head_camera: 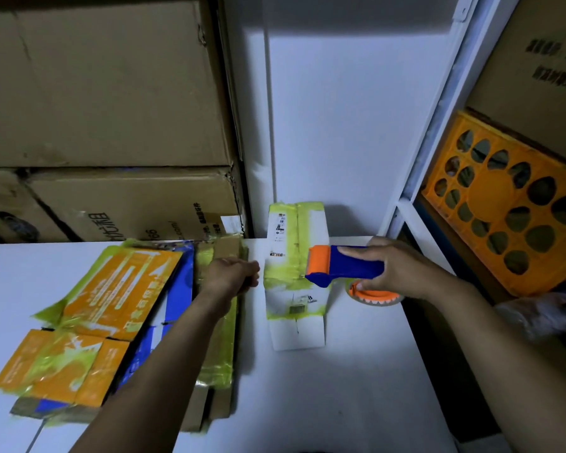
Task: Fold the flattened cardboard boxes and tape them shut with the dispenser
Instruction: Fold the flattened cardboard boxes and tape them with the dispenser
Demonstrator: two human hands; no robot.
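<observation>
A folded white box (296,328) with yellow-green tape bands stands on the white table (340,387), right of centre. My right hand (399,271) grips the blue and orange tape dispenser (343,264), whose orange roller end presses on the box's top right edge. The tape roll (374,294) shows under that hand. My left hand (232,274) is closed in a fist against the box's left side; whether it pinches tape I cannot tell. A stack of flattened boxes (111,308), orange, blue and brown, lies to the left under my left forearm.
Big brown cartons (105,93) are stacked behind the table on the left. A white wall panel (340,109) rises behind the box. At right, a white shelf frame (438,109) holds an orange plastic crate (510,204) and another carton (543,60).
</observation>
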